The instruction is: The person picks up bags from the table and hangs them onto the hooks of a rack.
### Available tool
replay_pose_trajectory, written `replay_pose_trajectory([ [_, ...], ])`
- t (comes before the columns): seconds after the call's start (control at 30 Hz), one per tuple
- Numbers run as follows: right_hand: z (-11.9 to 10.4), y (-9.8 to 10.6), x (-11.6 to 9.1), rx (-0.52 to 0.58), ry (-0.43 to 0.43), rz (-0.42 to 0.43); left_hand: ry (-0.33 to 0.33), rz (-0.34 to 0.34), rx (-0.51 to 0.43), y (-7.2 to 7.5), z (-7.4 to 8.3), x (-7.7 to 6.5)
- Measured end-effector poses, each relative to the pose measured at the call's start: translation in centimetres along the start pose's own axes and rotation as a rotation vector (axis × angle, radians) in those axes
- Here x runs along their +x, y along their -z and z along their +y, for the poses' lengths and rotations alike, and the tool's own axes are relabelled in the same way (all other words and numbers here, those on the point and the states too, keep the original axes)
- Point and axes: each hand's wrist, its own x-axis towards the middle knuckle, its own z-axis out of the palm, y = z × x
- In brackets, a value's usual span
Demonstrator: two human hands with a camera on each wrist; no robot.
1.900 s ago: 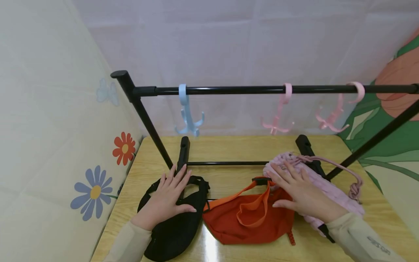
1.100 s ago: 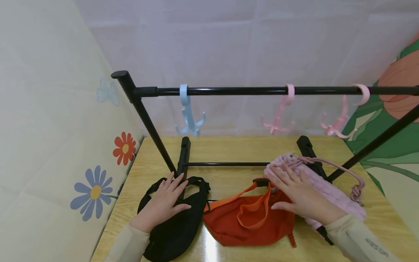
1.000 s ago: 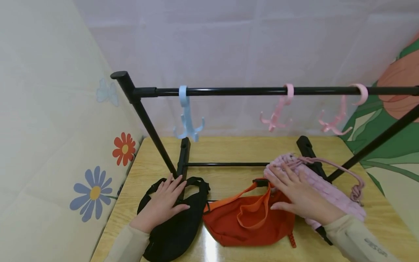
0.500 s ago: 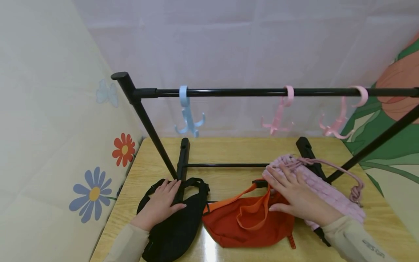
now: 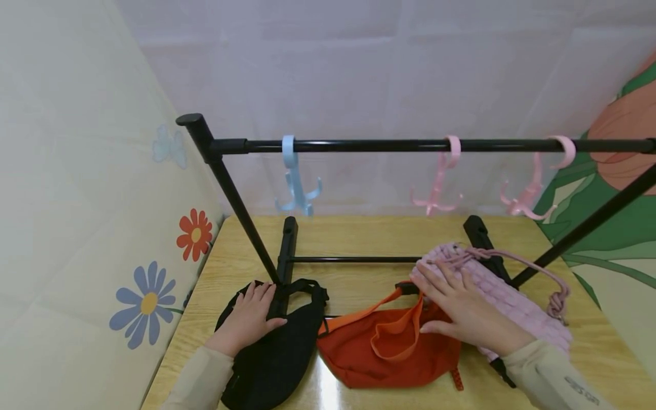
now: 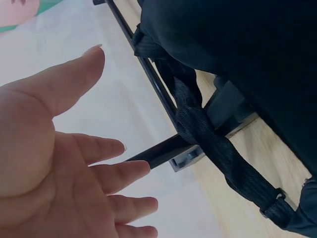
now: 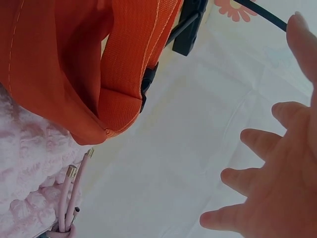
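Observation:
My left hand (image 5: 247, 320) is spread above a black waist bag (image 5: 287, 359), palm down with nothing in it. In the left wrist view its straight fingers stand apart from the bag's black strap (image 6: 198, 131). My right hand (image 5: 461, 310), also flat and holding nothing, overlaps a red-orange waist bag (image 5: 369, 353) and a pink quilted bag (image 5: 504, 299) in the head view. An orange strap (image 5: 353, 319) loops over the red bag's top. The right wrist view has a gap between the fingers and both bags. A knotted pink cord (image 5: 533, 265) trails from the pink bag.
A black rack's top bar (image 5: 359, 146) spans the view above the wooden table (image 5: 369, 230). From it hang a blue multi-prong hook (image 5: 296, 182) and two pink ones, one mid-right (image 5: 435, 188), the other further right (image 5: 528, 193). The rack's lower rod (image 5: 353, 259) runs behind the bags.
My left hand has drawn back toward me and slightly left over the black bag. The right hand has shifted a little left. The hanging hooks have swung slightly; the bags lie where they were.

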Motion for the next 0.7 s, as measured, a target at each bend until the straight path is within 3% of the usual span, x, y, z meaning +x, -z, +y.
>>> replay_pose_trajectory([
  [0.4, -0.1, -0.2, 0.0, 0.04, -0.036, -0.042, 0.056, -0.077, 0.028, -0.4, -1.0, 1.1],
  [0.7, -0.2, 0.0, 0.0, 0.054, -0.026, -0.043, 0.103, -0.15, -0.015, -0.2, -1.4, 1.7],
])
